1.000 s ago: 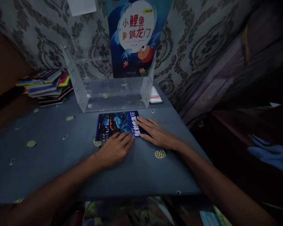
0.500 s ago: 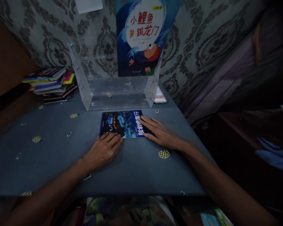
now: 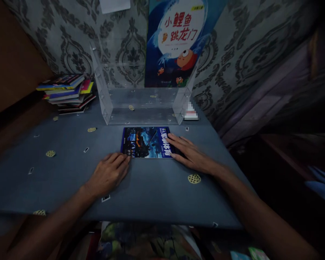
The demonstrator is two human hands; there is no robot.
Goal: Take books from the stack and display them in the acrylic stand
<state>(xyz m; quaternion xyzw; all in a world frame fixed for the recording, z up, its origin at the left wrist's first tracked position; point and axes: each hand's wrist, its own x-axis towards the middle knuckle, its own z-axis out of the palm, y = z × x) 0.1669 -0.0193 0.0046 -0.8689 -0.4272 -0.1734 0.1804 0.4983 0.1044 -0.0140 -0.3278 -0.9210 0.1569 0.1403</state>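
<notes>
A thin booklet (image 3: 148, 142) with a dark blue cover, a tank picture and white Chinese lettering lies flat on the table, turned sideways to me. My right hand (image 3: 192, 155) rests on its right end, fingers stretched out over the cover's edge. At the lower left corner is my left hand (image 3: 109, 172), palm down, its slightly bent fingertips at the booklet's edge; its thumb is partly hidden. Just behind the booklet stands a clear acrylic book rack (image 3: 143, 116), with a large blue picture book (image 3: 162, 68) showing orange fish upright in its right part.
On the far left a stack of books (image 3: 67, 95) leans unevenly near the wall. A small blurred white object (image 3: 191, 112) sits right of the rack. The blue-grey patterned tablecloth (image 3: 70, 173) covers the table, whose right edge slants toward a dark area. A purple curtain (image 3: 260, 94) hangs at right.
My left hand has slid left along the booklet's near edge to its corner, uncovering more of the cover. The right hand stays on the booklet. The whole view has shifted slightly.
</notes>
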